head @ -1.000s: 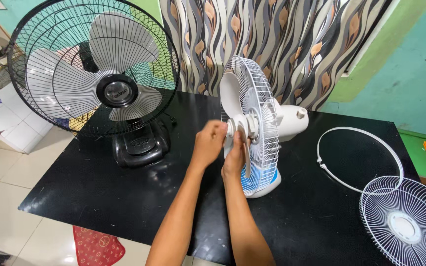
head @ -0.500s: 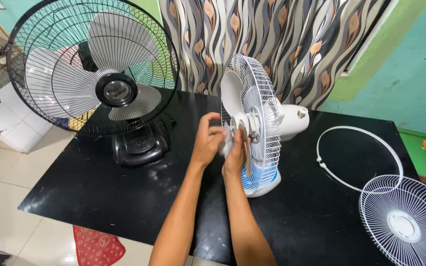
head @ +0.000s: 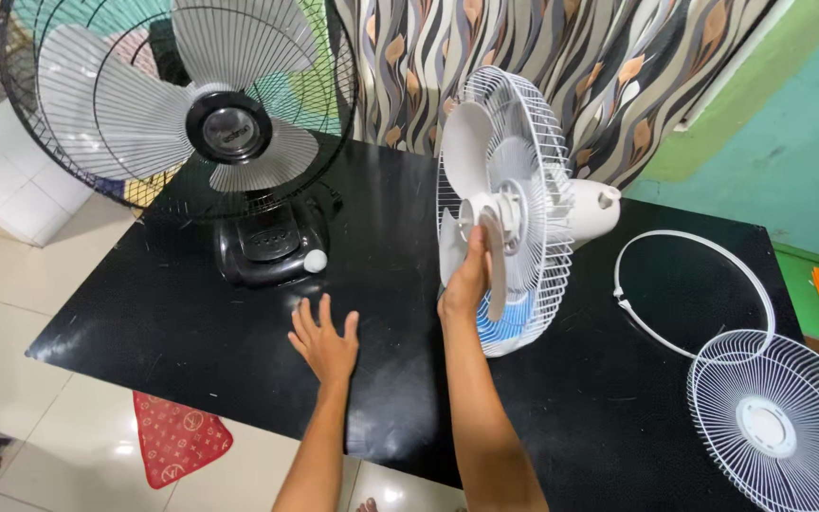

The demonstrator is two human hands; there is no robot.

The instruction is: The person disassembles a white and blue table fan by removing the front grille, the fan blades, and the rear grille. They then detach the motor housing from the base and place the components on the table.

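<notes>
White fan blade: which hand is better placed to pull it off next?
Probably the right hand: it already grips the white fan blade near the hub. The left hand lies open on the black table.

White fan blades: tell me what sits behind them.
Behind the white fan blades stands the white rear grille, then the white motor housing poking out past it. The right hand holds a blade. The blades and grille largely hide the motor's front.

Black fan's grille top and detached white grille's lower edge, out of frame.
</notes>
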